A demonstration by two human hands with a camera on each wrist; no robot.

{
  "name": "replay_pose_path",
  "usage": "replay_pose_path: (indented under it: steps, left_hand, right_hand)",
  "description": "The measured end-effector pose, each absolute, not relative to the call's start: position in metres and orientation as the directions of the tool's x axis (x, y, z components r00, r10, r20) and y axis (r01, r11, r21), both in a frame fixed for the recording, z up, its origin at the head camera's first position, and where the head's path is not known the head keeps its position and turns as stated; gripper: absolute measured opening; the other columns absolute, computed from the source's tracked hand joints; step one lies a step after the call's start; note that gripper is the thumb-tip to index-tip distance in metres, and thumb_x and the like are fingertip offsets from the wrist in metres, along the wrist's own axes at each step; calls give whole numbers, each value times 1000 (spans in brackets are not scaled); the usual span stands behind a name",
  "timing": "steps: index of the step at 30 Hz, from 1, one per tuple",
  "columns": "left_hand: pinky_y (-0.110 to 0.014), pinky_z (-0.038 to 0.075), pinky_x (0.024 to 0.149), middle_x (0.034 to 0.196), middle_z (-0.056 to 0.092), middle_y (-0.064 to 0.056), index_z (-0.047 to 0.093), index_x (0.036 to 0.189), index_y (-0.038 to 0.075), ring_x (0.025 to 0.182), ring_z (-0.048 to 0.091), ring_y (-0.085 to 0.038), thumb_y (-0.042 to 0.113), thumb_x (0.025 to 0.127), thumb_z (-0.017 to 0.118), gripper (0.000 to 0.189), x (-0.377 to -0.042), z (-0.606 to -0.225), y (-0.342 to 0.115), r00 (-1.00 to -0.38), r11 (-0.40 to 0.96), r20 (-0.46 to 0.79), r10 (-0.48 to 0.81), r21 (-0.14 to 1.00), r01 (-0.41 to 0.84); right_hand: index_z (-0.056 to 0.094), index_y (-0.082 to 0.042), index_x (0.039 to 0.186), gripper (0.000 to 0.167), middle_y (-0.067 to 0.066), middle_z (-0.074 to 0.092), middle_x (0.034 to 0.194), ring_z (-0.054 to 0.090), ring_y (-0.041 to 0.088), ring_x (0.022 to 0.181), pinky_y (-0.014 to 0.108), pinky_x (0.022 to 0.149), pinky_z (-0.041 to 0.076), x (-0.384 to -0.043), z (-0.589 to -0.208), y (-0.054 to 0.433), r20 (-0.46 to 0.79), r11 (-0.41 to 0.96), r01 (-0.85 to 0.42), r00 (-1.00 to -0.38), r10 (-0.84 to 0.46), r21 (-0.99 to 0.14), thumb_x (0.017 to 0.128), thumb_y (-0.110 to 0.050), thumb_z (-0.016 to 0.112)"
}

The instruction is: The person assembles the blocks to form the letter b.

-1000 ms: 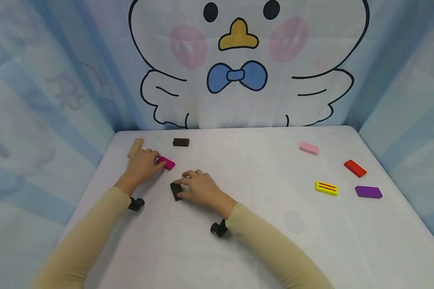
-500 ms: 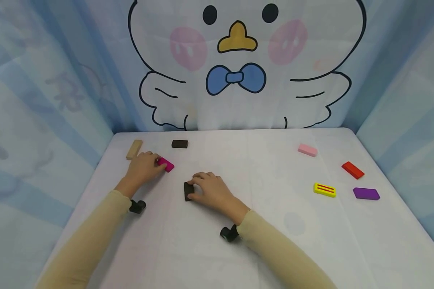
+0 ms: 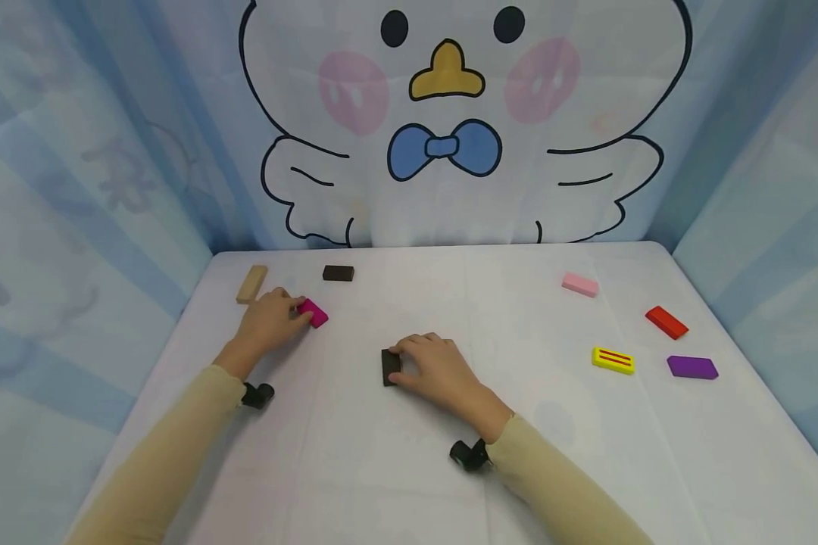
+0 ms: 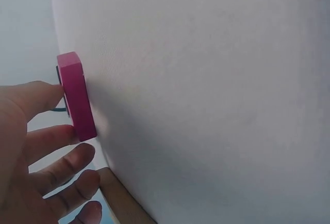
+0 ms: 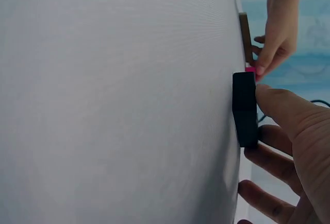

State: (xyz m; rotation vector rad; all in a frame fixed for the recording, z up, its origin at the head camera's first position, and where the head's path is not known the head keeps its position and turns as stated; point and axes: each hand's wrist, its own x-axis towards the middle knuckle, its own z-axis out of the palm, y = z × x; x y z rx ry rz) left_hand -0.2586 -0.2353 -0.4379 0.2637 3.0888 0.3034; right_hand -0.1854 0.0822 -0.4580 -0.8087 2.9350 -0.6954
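Note:
On the left part of the table, my left hand [image 3: 269, 322] pinches a magenta block [image 3: 315, 312] between thumb and index finger. In the left wrist view the same magenta block [image 4: 77, 98] lies against those two fingertips, the other fingers spread below. My right hand [image 3: 443, 371] holds a black block [image 3: 391, 368] with thumb and index finger at its right side, near the table's middle. The right wrist view shows this black block [image 5: 245, 108] with the thumb at its upper part and a finger at its lower end. Its underside is hidden.
Beyond the left hand lie a tan wooden block [image 3: 252, 284] and a dark brown block [image 3: 338, 273]. On the right are a pink block [image 3: 580, 284], a red block [image 3: 666, 322], a yellow striped block [image 3: 613, 360] and a purple block [image 3: 692, 367] on the white table [image 3: 354, 469].
My right hand has slid the black block rightward across the table, away from the magenta one, and the block has turned more upright in view. The left hand and magenta block have stayed put.

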Motion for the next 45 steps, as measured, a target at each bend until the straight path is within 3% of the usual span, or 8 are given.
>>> replay_pose_path:
  steps: [9, 21, 38, 45]
  left_hand:
    - [-54, 53, 98, 129, 60, -30, 55, 145, -4, 111, 61, -42, 32, 101, 61, 56, -255, -437, -235, -983, 954, -48, 178, 253, 161]
    - [-58, 49, 105, 131, 62, -26, 58, 142, -3, 123, 59, -42, 28, 100, 62, 52, -260, -439, -229, -982, 943, -53, 180, 292, 157]
    - [-55, 45, 114, 139, 60, -22, 55, 145, 0, 132, 53, -39, 28, 102, 62, 51, -266, -439, -210, -984, 886, -103, 143, 456, 81]
    - [-53, 45, 112, 137, 61, -21, 58, 143, 1, 127, 56, -37, 25, 100, 65, 50, -273, -440, -194, -981, 854, -83, 174, 510, 108]
  right_hand:
    - [70, -23, 128, 46, -4, 69, 133, 60, 26, 128, 53, 105, 47, -169, -458, 109, 66, 798, -409, -903, -426, -443, 90, -47, 79]
    - [68, -15, 132, 54, 3, 69, 134, 58, 29, 133, 56, 113, 40, -142, -460, 131, 25, 815, -263, -956, -293, -516, 87, -39, 84]
    - [67, -15, 121, 48, 8, 64, 134, 58, 33, 130, 62, 106, 44, -137, -466, 135, 113, 780, -284, -957, -267, -558, 85, -41, 86]
    - [67, -12, 119, 49, 10, 64, 133, 59, 34, 129, 61, 106, 45, -137, -466, 135, 132, 786, -290, -956, -261, -546, 84, -40, 87]
